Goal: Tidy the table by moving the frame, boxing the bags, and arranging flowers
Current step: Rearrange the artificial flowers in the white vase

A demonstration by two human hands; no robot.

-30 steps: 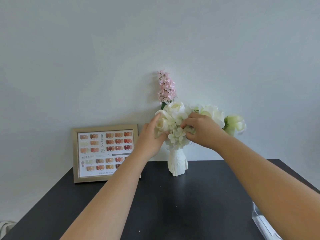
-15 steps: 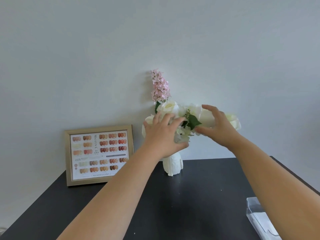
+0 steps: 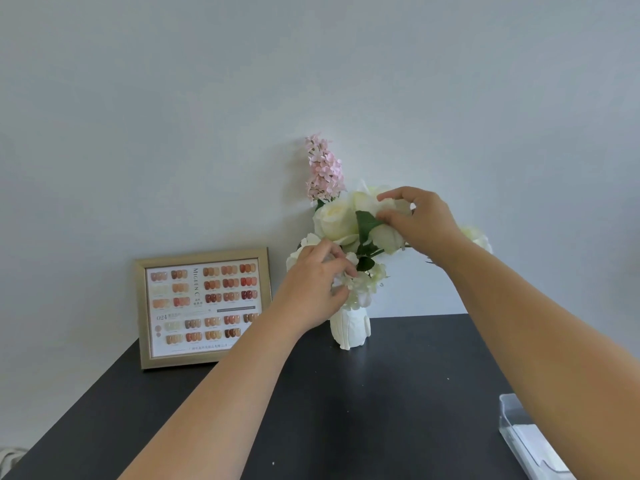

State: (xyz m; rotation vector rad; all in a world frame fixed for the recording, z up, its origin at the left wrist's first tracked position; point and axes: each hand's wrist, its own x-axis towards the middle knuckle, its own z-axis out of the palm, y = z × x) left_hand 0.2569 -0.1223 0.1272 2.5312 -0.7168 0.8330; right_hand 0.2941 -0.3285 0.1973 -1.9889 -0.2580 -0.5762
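Observation:
A white vase [image 3: 349,329] stands at the back of the black table [image 3: 381,410], against the wall. It holds white roses [image 3: 335,220], small white blossoms [image 3: 367,282] and a tall pink flower spike [image 3: 323,169]. My left hand [image 3: 313,285] pinches the small white blossoms at the lower left of the bunch. My right hand [image 3: 420,221] grips a white rose at the upper right. A gold frame [image 3: 204,308] with a nail-colour chart leans on the wall to the left of the vase.
A clear plastic box [image 3: 530,441] with something white inside sits at the table's right edge, partly behind my right forearm. The grey wall runs right behind the vase and frame.
My left hand dropped from the top of the bunch to the small lower blossoms. My right hand closed on an upper rose. The view shifted slightly.

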